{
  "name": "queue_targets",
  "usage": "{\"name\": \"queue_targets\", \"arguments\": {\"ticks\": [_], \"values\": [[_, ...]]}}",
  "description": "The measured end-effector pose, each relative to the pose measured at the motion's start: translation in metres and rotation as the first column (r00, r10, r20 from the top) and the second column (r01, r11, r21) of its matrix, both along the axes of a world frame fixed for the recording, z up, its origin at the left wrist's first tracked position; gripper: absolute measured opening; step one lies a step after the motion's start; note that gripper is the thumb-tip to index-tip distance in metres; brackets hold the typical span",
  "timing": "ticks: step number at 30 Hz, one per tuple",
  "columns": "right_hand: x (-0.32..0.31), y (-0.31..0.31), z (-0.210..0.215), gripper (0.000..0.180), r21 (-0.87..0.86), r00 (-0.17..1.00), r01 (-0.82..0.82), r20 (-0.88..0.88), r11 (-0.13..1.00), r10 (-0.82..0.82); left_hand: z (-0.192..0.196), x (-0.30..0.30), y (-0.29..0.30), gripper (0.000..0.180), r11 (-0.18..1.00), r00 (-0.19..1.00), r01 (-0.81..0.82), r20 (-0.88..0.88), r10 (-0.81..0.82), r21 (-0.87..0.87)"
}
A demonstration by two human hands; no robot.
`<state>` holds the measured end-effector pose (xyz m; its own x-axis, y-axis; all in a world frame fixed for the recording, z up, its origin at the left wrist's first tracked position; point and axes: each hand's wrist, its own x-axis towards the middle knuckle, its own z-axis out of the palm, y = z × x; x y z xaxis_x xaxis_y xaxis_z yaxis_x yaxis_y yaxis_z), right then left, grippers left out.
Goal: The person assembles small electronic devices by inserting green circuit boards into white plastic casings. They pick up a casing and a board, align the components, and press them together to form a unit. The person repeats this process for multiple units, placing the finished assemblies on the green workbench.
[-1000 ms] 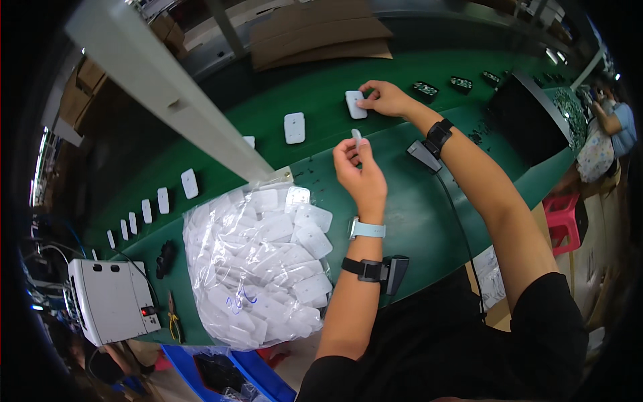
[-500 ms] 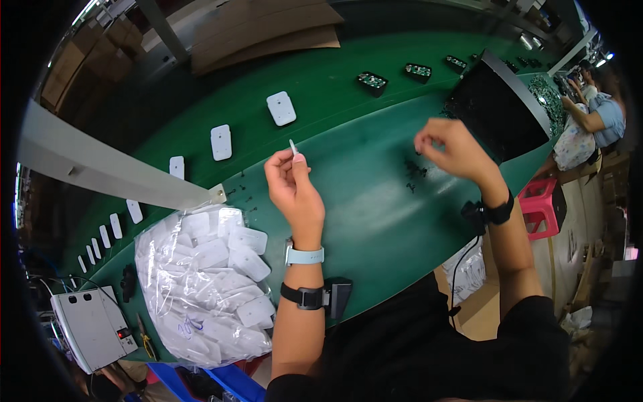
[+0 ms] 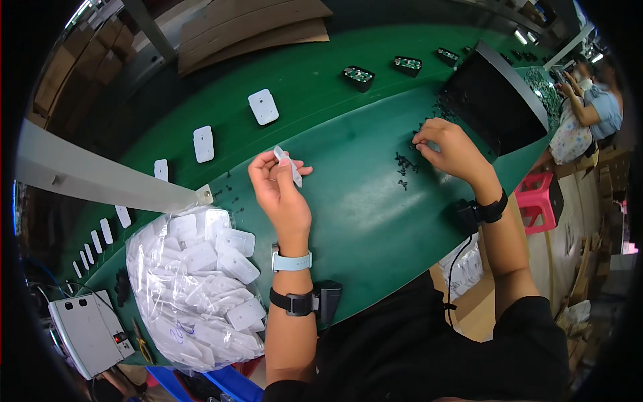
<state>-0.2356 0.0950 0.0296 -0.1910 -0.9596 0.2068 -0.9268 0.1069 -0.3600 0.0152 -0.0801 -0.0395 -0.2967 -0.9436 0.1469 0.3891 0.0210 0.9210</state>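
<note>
My left hand [image 3: 282,194] is closed on a white plastic cover [image 3: 295,173], which is tilted and seen nearly edge-on between thumb and fingers. Over the green worktop to the right, my right hand [image 3: 450,151] has thumb and forefinger pressed together beside a loose scatter of small black parts [image 3: 404,163]. Whatever is in that pinch is too small to make out. Beyond the left hand, a flat white cover [image 3: 263,107] lies on the green belt, and another white cover [image 3: 203,144] lies farther left.
A clear bag of white covers [image 3: 194,295] lies left of my left forearm, near a grey metal post [image 3: 114,174]. A black bin [image 3: 499,100] stands at the right. Black housings with circuit boards [image 3: 359,77] sit on the belt. Pliers [image 3: 142,343] lie near a white box [image 3: 87,331].
The left hand has turned the white cover, so more of it shows. My right fingers have come down and closed by the black parts. The whole view has shifted slightly.
</note>
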Motion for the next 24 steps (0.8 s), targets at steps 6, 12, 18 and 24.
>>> {"name": "queue_targets", "arguments": {"ticks": [6,12,18,24], "values": [[0.004,-0.008,0.001,0.013,0.036,0.995,-0.099,0.013,0.994,0.099,0.001,0.000,0.001,0.020,1.000,0.999,0.003,0.037,-0.003,-0.004],[0.013,-0.025,0.008,0.014,0.178,0.943,-0.306,-0.081,0.935,0.324,-0.002,0.002,0.000,0.020,1.000,0.999,-0.006,0.037,0.006,-0.011],[0.018,-0.030,0.008,0.010,0.211,0.954,-0.272,-0.068,0.939,0.291,0.002,0.001,0.002,0.020,1.000,0.999,-0.002,0.048,0.001,0.007],[0.030,-0.037,0.008,0.008,0.288,0.981,-0.161,-0.057,0.944,0.185,0.002,-0.001,0.002,0.019,1.000,1.000,0.008,0.020,-0.008,0.014]]}}
